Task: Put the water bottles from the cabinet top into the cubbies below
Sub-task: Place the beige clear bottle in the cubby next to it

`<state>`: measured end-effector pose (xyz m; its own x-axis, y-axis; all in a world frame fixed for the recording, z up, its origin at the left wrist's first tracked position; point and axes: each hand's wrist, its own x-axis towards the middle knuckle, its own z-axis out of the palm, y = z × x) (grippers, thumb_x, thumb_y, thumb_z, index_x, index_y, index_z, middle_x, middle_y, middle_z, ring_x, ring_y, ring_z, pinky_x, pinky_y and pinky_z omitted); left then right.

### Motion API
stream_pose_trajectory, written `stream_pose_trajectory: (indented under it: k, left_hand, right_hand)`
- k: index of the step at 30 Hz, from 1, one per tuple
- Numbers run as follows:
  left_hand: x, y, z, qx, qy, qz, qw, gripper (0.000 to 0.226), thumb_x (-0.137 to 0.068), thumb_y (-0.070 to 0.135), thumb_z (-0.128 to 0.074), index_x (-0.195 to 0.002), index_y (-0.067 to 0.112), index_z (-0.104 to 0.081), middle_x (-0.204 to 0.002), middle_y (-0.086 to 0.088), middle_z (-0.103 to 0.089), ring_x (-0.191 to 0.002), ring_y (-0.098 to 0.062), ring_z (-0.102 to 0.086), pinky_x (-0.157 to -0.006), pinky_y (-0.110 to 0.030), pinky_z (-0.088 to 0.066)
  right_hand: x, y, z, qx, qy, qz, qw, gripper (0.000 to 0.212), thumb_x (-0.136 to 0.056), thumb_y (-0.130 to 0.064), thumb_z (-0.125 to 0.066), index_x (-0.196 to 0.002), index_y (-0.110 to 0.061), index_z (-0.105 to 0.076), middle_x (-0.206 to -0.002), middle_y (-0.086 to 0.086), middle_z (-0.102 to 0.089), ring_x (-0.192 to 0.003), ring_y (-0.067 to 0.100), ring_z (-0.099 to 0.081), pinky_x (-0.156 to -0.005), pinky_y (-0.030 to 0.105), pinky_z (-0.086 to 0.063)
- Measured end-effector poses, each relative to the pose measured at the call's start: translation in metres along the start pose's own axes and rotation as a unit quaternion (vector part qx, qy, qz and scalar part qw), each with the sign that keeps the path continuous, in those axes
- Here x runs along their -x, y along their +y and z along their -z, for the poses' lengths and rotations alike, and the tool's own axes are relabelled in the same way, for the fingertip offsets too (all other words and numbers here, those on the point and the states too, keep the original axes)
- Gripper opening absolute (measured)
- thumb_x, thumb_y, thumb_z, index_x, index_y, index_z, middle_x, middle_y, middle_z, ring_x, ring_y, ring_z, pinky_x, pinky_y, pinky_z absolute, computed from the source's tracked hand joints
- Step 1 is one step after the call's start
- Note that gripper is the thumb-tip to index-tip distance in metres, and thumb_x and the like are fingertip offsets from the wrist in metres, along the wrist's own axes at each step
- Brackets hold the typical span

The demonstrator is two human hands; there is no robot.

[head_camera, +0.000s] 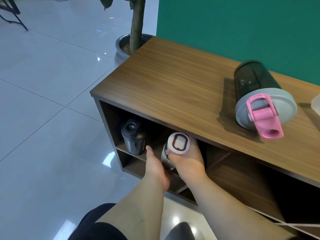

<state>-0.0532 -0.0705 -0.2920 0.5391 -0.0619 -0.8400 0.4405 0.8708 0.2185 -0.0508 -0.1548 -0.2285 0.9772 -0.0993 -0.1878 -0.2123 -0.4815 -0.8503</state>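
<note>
A white-lidded steel bottle (178, 143) stands at the mouth of the top left cubby, beside a black bottle (133, 137) further left in the same cubby. My right hand (188, 161) is wrapped around the white-lidded bottle just under its lid. My left hand (156, 166) reaches in beside that bottle's lower body, thumb up, its fingers hidden behind it. On the wooden cabinet top (173, 80) stands a dark shaker bottle with a grey lid and pink flip cap (259, 99).
A pale object (316, 103) shows at the right edge of the cabinet top. A potted plant (128, 44) stands behind the cabinet's left end. Green wall (242, 23) behind. Other cubbies (225, 161) lie to the right and below. Glossy tiled floor on the left.
</note>
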Motion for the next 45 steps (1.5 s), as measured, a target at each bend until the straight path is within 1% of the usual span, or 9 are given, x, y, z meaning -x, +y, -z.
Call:
stream_pose_trajectory:
  k: [9, 16, 20, 22, 25, 30, 34, 39, 45]
  left_hand:
    - [-0.006, 0.001, 0.004, -0.015, -0.007, -0.005, 1.0, 0.118, -0.061, 0.086, -0.059, -0.147, 0.006, -0.047, -0.139, -0.022, -0.062, -0.126, -0.037, -0.061, -0.111, -0.052, -0.046]
    - [0.002, 0.002, 0.004, -0.065, -0.005, -0.005, 0.998, 0.107, -0.073, 0.084, -0.049, -0.146, 0.006, -0.048, -0.142, -0.022, -0.061, -0.133, -0.036, -0.056, -0.115, -0.052, -0.04]
    - [0.019, 0.004, 0.007, -0.121, 0.005, 0.024, 0.992, 0.11, -0.072, 0.081, -0.047, -0.159, 0.016, -0.03, -0.161, -0.021, -0.04, -0.147, -0.037, -0.039, -0.12, -0.054, -0.031]
    - [0.04, 0.004, 0.005, -0.159, -0.008, 0.03, 0.987, 0.1, -0.085, 0.075, -0.042, -0.162, 0.015, -0.021, -0.166, -0.02, -0.029, -0.153, -0.036, -0.027, -0.124, -0.052, -0.022]
    - [0.062, 0.003, 0.002, -0.215, -0.034, 0.009, 0.976, 0.079, -0.099, 0.06, -0.036, -0.16, 0.01, -0.026, -0.167, -0.018, -0.029, -0.155, -0.035, -0.02, -0.123, -0.052, -0.017]
    - [0.088, 0.004, 0.008, -0.19, -0.087, -0.015, 0.978, 0.072, -0.099, 0.057, -0.04, -0.154, 0.009, -0.04, -0.151, -0.026, -0.05, -0.144, -0.041, -0.041, -0.12, -0.057, -0.029]
    - [0.116, -0.002, 0.017, -0.208, -0.113, -0.033, 0.971, 0.071, -0.101, 0.055, -0.039, -0.155, 0.009, -0.037, -0.155, -0.024, -0.047, -0.143, -0.039, -0.044, -0.116, -0.055, -0.034]
    - [0.141, -0.013, 0.033, -0.247, -0.142, -0.05, 0.957, 0.064, -0.102, 0.053, -0.039, -0.148, 0.009, -0.047, -0.139, -0.022, -0.062, -0.127, -0.037, -0.059, -0.1, -0.051, -0.045]
    - [0.157, -0.018, 0.045, -0.285, -0.146, -0.068, 0.945, 0.061, -0.102, 0.053, -0.039, -0.141, 0.009, -0.054, -0.129, -0.019, -0.068, -0.12, -0.037, -0.063, -0.103, -0.052, -0.045]
  right_hand:
    - [0.003, -0.001, 0.0, -0.042, -0.007, -0.008, 0.999, 0.06, -0.075, -0.014, -0.083, -0.115, -0.038, -0.044, -0.089, -0.034, -0.043, -0.096, -0.007, -0.044, -0.091, 0.017, -0.033]
    - [0.012, 0.003, 0.004, -0.003, -0.006, -0.016, 1.0, 0.098, -0.067, -0.02, -0.089, -0.146, -0.032, -0.031, -0.135, -0.01, -0.052, -0.132, 0.013, -0.045, -0.097, 0.021, -0.032]
    - [0.045, 0.011, 0.027, -0.004, -0.06, -0.01, 0.998, 0.106, -0.081, -0.011, -0.077, -0.155, -0.036, -0.004, -0.154, -0.013, -0.033, -0.136, 0.001, -0.028, -0.105, 0.022, -0.027]
    - [0.069, 0.01, 0.046, 0.01, -0.102, 0.008, 0.995, 0.089, -0.088, -0.011, -0.069, -0.153, -0.039, -0.017, -0.151, -0.022, -0.029, -0.134, -0.004, -0.024, -0.109, 0.022, -0.025]
    - [0.095, -0.002, 0.077, 0.031, -0.066, 0.075, 0.994, 0.061, -0.089, -0.013, -0.067, -0.131, -0.052, -0.046, -0.135, -0.033, -0.044, -0.125, -0.007, -0.041, -0.107, 0.023, -0.035]
    - [0.113, -0.046, 0.127, 0.018, 0.139, 0.232, 0.963, 0.051, -0.08, -0.003, -0.073, -0.105, -0.045, -0.062, -0.102, -0.019, -0.064, -0.095, 0.007, -0.06, -0.084, 0.022, -0.047]
    - [0.093, -0.075, 0.165, 0.129, 0.251, 0.241, 0.929, 0.065, -0.075, -0.021, -0.081, -0.131, -0.03, -0.048, -0.13, -0.007, -0.044, -0.125, 0.009, -0.037, -0.103, 0.023, -0.031]
    - [0.051, -0.086, 0.187, 0.313, 0.198, 0.175, 0.912, 0.106, -0.068, -0.05, -0.083, -0.151, -0.035, -0.019, -0.16, 0.004, -0.014, -0.147, 0.028, -0.015, -0.115, 0.046, -0.027]
    - [0.039, -0.085, 0.19, 0.327, 0.157, 0.171, 0.916, 0.082, -0.075, -0.028, -0.077, -0.143, -0.032, -0.031, -0.152, 0.004, -0.03, -0.12, 0.031, -0.055, -0.081, 0.031, -0.047]
